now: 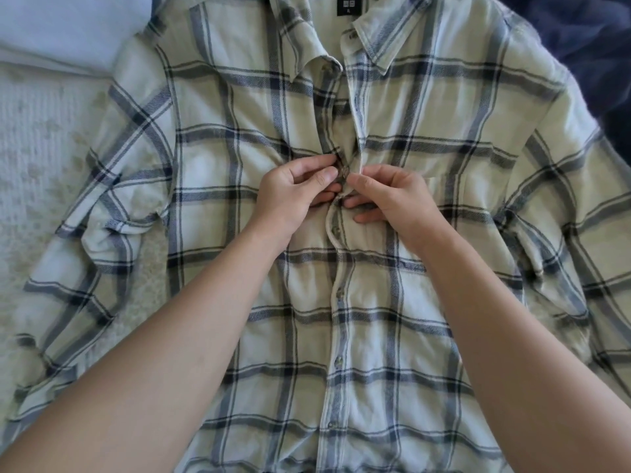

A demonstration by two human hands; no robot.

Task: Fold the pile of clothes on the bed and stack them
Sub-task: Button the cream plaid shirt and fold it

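Both hands, left and right, pinch shirt placket, apparently at button.

Bare bedspread lies open at left; plaid shirt fills the middle, dark fabric crowds far right

Both hands pinch the plaid shirt's placket.

The plaid shirt runs off the bottom edge, hem out of sight, and its right sleeve is cut by the right edge. The button between the fingers is mostly covered (only a sliver shows). Collar label: print too small to read.
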